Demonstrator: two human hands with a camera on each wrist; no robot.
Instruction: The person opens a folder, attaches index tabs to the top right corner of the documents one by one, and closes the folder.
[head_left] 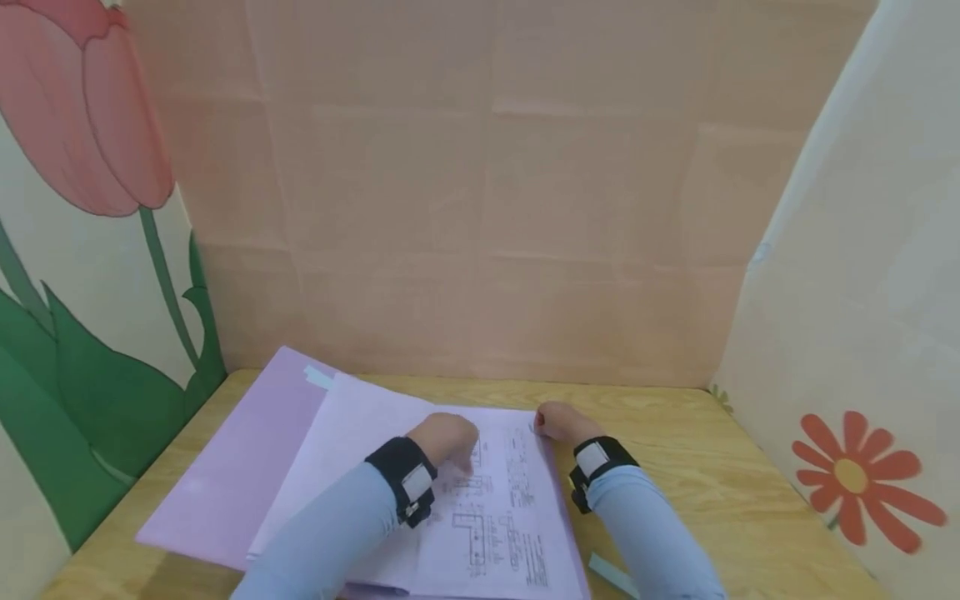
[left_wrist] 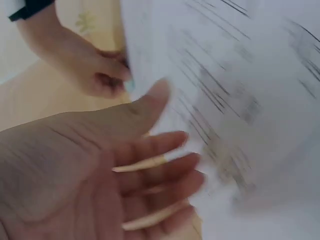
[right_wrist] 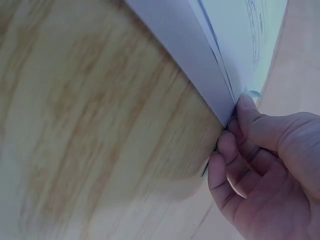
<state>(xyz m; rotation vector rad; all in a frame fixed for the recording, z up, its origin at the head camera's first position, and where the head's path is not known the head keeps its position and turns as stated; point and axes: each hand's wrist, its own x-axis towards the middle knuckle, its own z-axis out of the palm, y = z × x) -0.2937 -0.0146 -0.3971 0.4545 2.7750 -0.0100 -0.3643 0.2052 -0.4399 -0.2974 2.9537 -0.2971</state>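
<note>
A purple-covered booklet (head_left: 232,483) lies spread on the table. Technical drawings are printed on its right-hand page (head_left: 517,500), while the left-hand page (head_left: 322,467) looks blank. My right hand (head_left: 564,422) pinches the booklet's far right corner. In the right wrist view, the thumb (right_wrist: 247,107) is on top of the page beside a small pale-blue piece, with the fingers curled at the edge. Over the printed page is my left hand (head_left: 447,437). The left wrist view shows its fingers (left_wrist: 175,170) loosely extended, close to the blurred printed sheet (left_wrist: 240,100), with nothing gripped.
A pale-blue strip (head_left: 613,577) lies on the wooden table (head_left: 675,467) near my right forearm. Another pale-blue strip (head_left: 318,377) is on the purple cover. A brown papered wall (head_left: 480,208) rises behind the table, with painted side walls left and right.
</note>
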